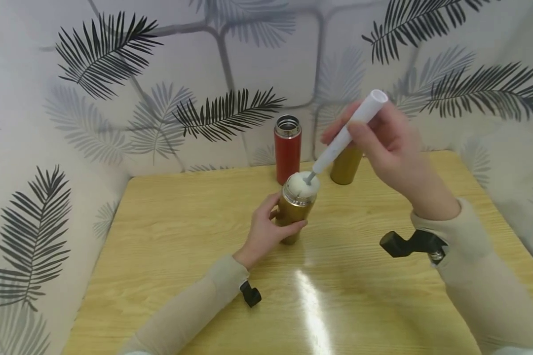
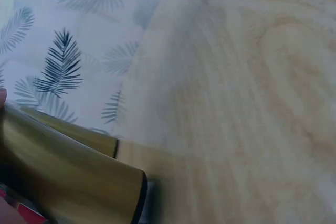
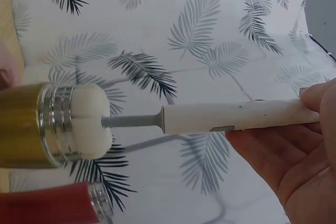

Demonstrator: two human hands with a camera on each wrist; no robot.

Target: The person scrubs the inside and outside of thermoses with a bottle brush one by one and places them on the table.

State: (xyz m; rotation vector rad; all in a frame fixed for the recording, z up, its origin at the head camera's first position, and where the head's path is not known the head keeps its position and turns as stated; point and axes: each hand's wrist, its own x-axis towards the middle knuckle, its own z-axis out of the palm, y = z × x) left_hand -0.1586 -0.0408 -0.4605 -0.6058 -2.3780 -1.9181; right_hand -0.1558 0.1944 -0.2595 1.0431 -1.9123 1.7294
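My left hand [image 1: 263, 228] grips a gold thermos bottle [image 1: 291, 211] around its body, thumb on the near side. The bottle leans slightly, its steel-rimmed mouth facing up. A bottle brush with a white sponge head [image 3: 92, 124] sits at that mouth, the sponge partly inside and its rounded end bulging above the rim. From the sponge a thin grey stem leads to the white handle [image 1: 351, 129], which my right hand [image 1: 397, 148] holds between thumb and fingers. In the left wrist view the gold bottle [image 2: 79, 174] shows its dark-edged base.
An uncapped red thermos bottle [image 1: 287, 153] stands just behind the held one. To its right, a second gold bottle [image 1: 346, 167] is partly hidden by my right hand. The wooden table [image 1: 177, 212] ends at a leaf-patterned wall covering [image 1: 169, 59].
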